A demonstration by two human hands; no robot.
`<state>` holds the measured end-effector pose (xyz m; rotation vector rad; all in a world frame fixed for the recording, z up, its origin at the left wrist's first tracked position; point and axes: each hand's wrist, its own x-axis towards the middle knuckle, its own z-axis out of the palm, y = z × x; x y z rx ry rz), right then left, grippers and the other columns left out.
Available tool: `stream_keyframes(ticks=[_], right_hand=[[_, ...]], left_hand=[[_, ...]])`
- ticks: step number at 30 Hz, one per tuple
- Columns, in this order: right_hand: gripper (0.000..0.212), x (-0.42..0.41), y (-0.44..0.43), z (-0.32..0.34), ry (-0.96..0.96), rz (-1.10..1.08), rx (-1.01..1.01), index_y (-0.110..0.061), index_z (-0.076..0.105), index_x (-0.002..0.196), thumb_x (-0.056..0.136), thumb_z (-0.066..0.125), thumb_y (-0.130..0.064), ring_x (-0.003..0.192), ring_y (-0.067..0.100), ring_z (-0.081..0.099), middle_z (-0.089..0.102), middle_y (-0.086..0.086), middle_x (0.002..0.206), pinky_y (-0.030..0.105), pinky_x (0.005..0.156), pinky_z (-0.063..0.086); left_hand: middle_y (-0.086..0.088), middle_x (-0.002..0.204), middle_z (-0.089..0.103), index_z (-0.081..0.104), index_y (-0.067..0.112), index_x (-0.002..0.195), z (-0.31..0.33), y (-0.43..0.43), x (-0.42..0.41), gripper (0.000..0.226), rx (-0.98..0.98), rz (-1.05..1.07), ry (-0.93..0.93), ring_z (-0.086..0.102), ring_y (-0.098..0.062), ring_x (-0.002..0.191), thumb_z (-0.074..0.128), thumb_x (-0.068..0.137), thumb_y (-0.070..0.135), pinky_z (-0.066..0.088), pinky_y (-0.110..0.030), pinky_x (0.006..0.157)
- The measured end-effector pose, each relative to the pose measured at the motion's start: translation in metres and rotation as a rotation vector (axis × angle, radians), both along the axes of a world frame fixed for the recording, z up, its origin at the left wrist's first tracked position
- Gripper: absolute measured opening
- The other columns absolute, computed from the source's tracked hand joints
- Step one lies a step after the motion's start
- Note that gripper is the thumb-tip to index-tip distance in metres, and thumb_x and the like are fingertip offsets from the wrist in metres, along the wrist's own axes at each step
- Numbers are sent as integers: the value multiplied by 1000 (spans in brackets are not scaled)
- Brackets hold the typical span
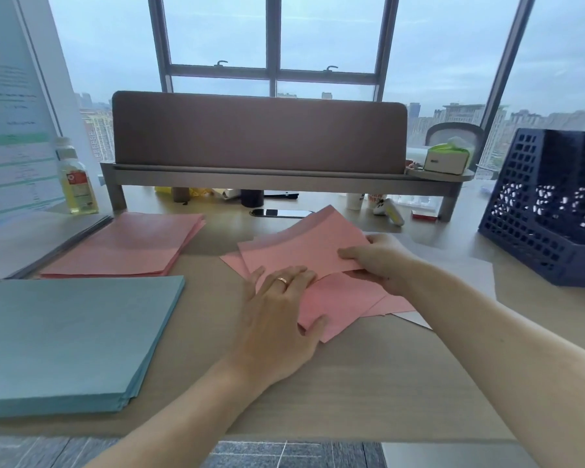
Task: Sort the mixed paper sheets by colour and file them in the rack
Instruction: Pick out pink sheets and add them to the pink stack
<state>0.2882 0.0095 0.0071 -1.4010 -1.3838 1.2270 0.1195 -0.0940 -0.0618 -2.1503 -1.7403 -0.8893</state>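
A loose heap of pink sheets (338, 298) lies mid-desk, with white sheets (466, 271) showing beneath it on the right. My left hand (277, 312) rests flat on the heap, fingers spread. My right hand (379, 258) pinches the near right edge of one pink sheet (301, 244), lifted and tilted above the heap. A sorted pink stack (125, 244) sits at the back left. A thick blue stack (65, 339) lies at the front left. The dark blue perforated rack (547, 204) stands at the right.
A grey stack of sheets (31, 244) lies at the far left under a printed board. A yellow bottle (76, 184) stands behind it. A monitor riser (277, 179) with a brown panel spans the back, small items beneath it. A tissue box (448, 158) sits on the riser's right end.
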Motion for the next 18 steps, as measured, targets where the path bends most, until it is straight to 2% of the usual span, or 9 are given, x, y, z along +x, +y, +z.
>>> stream_keyframes(ticks=[2,4,6,8,9,11,14,16,18], right_hand=[[15,8,-2,-1,-10,-8,-5,-8,66,106,92,68,-7,76,15,67,69,7,96,20,49,55],[15,16,-3,-6,-44,0,-20,-6,65,105,94,67,-16,78,18,70,70,9,98,23,53,58],[29,27,3,-11,-120,-44,3,-3,65,100,97,62,-31,78,22,70,71,12,100,30,67,62],[56,41,11,-15,-236,-133,42,6,64,103,96,54,-49,78,24,64,71,17,98,43,90,58],[67,48,15,-18,-267,-170,45,9,62,109,95,50,-55,80,25,63,71,19,99,49,97,54],[72,62,25,-26,-299,-206,35,9,59,115,94,44,-59,88,31,65,68,16,97,52,101,50],[49,67,29,-33,-358,-177,-15,-1,64,97,98,46,-47,90,32,62,61,10,91,38,92,50],[31,68,29,-33,-414,-128,-47,-14,61,84,99,49,-38,81,27,56,60,7,83,33,78,43],[25,69,33,-32,-446,-74,-55,-10,64,88,97,54,-31,81,25,55,62,8,85,35,79,45]], left_hand=[[11,120,70,61,28,131,2,9,6,44,19,-23,-15,64,-11,111,64,87,35,40,-31,105],[7,89,73,68,28,115,3,18,14,40,-20,-3,82,70,-18,79,70,79,12,51,-29,68],[4,67,64,70,26,93,6,20,25,42,-121,12,236,65,-21,60,75,57,3,43,-27,45],[3,52,55,65,20,72,8,23,33,44,-98,21,361,57,-20,45,80,35,1,29,-22,37],[3,49,53,62,19,67,13,24,39,43,-94,39,391,54,-20,42,81,33,2,23,-22,38],[1,61,60,59,19,78,22,24,50,33,-167,46,402,55,-23,52,80,54,9,27,-26,45],[-7,101,62,53,20,111,23,28,63,17,-258,74,347,50,-28,83,50,95,26,35,-33,66],[-8,113,59,54,20,119,21,32,66,41,-391,87,291,51,-29,105,43,96,53,40,-38,81],[-5,115,59,54,22,119,23,36,67,57,-480,92,236,51,-28,113,46,86,67,43,-38,88]])
